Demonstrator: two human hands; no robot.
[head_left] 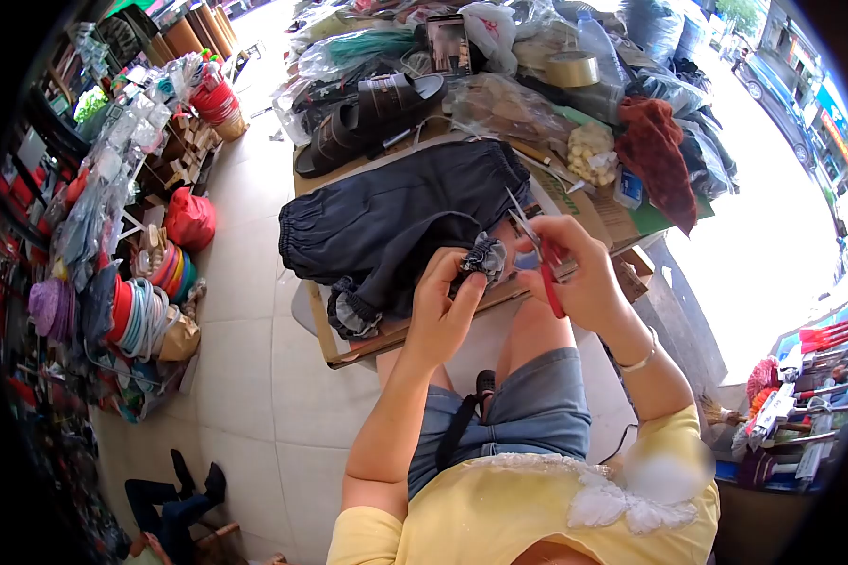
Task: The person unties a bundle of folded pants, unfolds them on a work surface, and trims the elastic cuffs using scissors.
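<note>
Dark elastic-edged fabric sleeves [386,202] lie on a cardboard-topped surface [349,350] before me. My left hand [446,306] pinches a gathered cuff end of the dark fabric between thumb and fingers. Red-handled scissors [548,273] are in my right hand [575,259], just right of the cuff, with their blades pointing up and away, slightly parted. Another gathered cuff [352,315] rests at the near left corner of the surface.
Brown sandals [367,118], a phone [449,45], a tape roll [572,69] and plastic bags lie behind the fabric. Shelves of goods with a red bag [190,218] stand left. Another person's legs [165,504] show at lower left. Brushes [810,386] are at right.
</note>
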